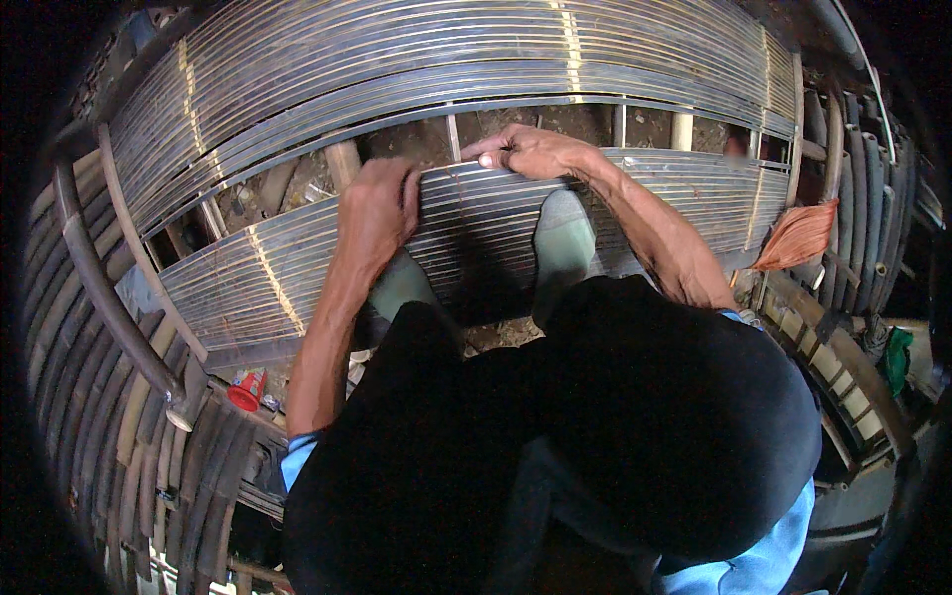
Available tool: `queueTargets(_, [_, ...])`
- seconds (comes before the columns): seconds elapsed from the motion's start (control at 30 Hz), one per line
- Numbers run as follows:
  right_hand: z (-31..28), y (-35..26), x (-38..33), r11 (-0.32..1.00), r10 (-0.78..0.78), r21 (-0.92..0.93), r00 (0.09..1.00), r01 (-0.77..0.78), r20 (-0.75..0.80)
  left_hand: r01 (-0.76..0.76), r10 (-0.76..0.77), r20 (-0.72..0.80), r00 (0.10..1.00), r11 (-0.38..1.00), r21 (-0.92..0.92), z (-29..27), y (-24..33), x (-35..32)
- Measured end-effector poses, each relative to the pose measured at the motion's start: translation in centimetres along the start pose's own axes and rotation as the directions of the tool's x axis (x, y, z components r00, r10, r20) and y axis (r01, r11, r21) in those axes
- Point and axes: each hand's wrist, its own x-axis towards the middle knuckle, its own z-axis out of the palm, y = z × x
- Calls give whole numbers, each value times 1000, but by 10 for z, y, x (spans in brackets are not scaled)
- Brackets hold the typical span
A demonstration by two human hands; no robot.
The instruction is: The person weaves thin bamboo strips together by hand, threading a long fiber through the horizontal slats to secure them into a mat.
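Before me lies a near panel of narrow dark slats (654, 188) with pale lines between them, and both hands are at its far edge. My left hand (380, 203) is closed, fingers curled down at that edge; whatever they hold is hidden. To its right, my right hand (535, 154) has thumb and forefinger brought together at the same edge; anything between them is too small to name. A larger slatted panel (397, 69) stretches beyond, across a gap. My feet in grey-green socks (563, 238) rest on the near panel.
Stacked dark poles (119, 397) line the left, more poles (873, 218) the right. A bundle of reddish-brown strands (798, 236) hangs at the near panel's right end. A red cup-shaped object (246, 389) sits at lower left, a green bag-like item (897, 362) far right.
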Motion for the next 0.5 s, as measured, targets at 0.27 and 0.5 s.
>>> queueTargets(0.27, [0, -3, -3, 999, 22, -26, 1000, -22, -15, 553, -439, 395, 807, 797, -244, -77, 27, -73])
queueTargets(0.5, [3, 3, 5, 1000, 1, -3, 1000, 0, 26, 879, -589, 657, 470, 381, -288, -158, 54, -101])
